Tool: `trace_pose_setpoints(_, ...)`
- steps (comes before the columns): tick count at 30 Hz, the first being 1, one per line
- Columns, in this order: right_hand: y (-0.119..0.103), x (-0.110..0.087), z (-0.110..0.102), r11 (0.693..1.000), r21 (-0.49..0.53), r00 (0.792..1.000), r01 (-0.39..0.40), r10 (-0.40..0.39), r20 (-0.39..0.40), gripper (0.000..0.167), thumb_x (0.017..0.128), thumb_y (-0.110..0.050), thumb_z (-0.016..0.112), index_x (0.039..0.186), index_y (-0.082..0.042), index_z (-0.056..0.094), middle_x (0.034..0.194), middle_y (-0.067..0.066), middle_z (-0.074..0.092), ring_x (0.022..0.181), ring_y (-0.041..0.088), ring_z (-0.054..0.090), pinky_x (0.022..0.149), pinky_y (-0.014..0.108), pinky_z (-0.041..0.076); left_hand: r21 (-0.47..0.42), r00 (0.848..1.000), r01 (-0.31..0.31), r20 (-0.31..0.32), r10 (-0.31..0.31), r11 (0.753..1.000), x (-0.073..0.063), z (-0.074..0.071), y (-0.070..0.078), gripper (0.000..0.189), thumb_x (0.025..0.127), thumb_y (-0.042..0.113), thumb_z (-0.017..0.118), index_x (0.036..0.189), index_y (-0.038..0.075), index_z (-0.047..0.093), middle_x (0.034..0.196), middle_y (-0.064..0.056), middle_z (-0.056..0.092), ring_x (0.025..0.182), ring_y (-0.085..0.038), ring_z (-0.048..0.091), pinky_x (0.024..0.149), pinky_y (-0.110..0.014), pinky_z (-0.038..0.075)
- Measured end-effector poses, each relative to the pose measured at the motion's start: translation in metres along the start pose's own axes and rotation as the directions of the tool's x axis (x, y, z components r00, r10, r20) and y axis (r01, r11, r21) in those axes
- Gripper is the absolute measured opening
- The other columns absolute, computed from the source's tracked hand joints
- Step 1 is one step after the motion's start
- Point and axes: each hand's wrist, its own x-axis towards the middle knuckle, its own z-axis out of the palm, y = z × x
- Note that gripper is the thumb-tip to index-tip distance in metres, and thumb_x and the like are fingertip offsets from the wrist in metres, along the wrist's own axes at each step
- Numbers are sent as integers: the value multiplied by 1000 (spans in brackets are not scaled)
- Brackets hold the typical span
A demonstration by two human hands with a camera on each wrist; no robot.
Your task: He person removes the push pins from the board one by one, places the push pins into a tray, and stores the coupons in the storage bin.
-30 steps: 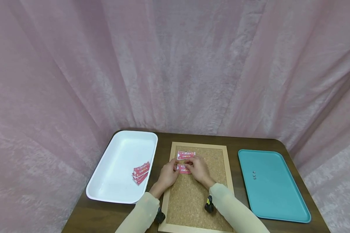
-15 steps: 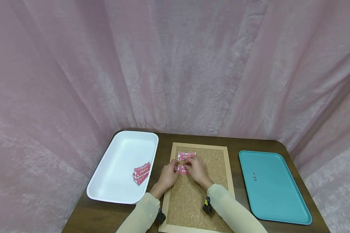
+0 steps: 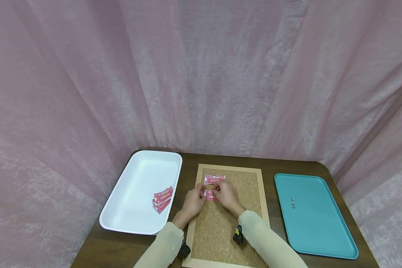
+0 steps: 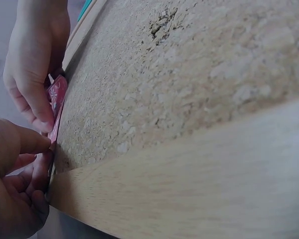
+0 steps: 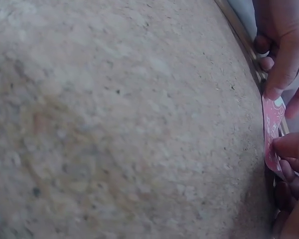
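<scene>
Lower coupon, head view: we see the lower coupon [image 3: 210, 195] at the board's 11 o'clock, between the two hands, with the upper coupon [image 3: 213, 179] at its 12.
Cork board, head view: the wood-framed cork board [image 3: 217, 230] lies on the dark surface [image 3: 269, 169] under both hands.
White tub, head view: at the board's 9 o'clock we find the white tub [image 3: 134, 197], its overlapping coupons [image 3: 162, 199] near its 4 o'clock.
Teal tray, head view: at the board's 3 o'clock, the teal tray [image 3: 325, 223] carries three small shiny pieces [image 3: 293, 203].
Hands, left wrist view: we see the left hand [image 4: 15, 169], narrow, at one end of the lower coupon, thumb and finger pinching it; the right hand [image 4: 35, 69] reaches in from 12 o'clock, thumb on the red paper.
Coupon's handling, left wrist view: it looks thin and light; we judge it bends easily and may crease, so the short ends suit a gentle pinch.
Grip, right wrist view: the right hand pinches the coupon's 6 o'clock end, the left thumb meets its 12; we cannot tell whether a small piece hides between the right fingertips.
Curl, right wrist view: the paper bows, so we judge it flexible rather than stiff; light tension should flatten it.
</scene>
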Motion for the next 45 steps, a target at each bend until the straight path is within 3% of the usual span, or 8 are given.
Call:
trace_pose_setpoints(7, 1, 4, -1, 1000, 17, 999, -15, 14, 35, 13, 94, -10, 76, 83, -14, 71, 73, -4, 63, 65, 11, 54, 59, 30, 43, -1, 1000, 5, -2, -5, 1000, 0, -1, 2, 32, 92, 0, 76, 123, 3, 68, 79, -2, 64, 66, -10, 54, 61, -31, 46)
trace_pose_setpoints(21, 3, 4, -1, 999, -7, 998, -31, 32, 47, 16, 94, -13, 78, 83, -15, 67, 81, -1, 60, 72, 13, 53, 64, 31, 42, 4, 999, 41, 7, -41, 999, 2, 1, 2, 31, 94, 5, 75, 124, 6, 68, 77, 3, 63, 63, -9, 53, 58, -29, 43)
trace_pose_setpoints(45, 6, 2, -1, 996, 83, 999, -29, 25, 45, 13, 91, -10, 80, 86, -14, 69, 83, -2, 61, 73, 11, 54, 65, 29, 43, -13, 999, 51, 9, -51, 999, 0, -1, 2, 29, 94, 6, 75, 122, 6, 67, 76, 3, 64, 62, -9, 53, 58, -29, 43)
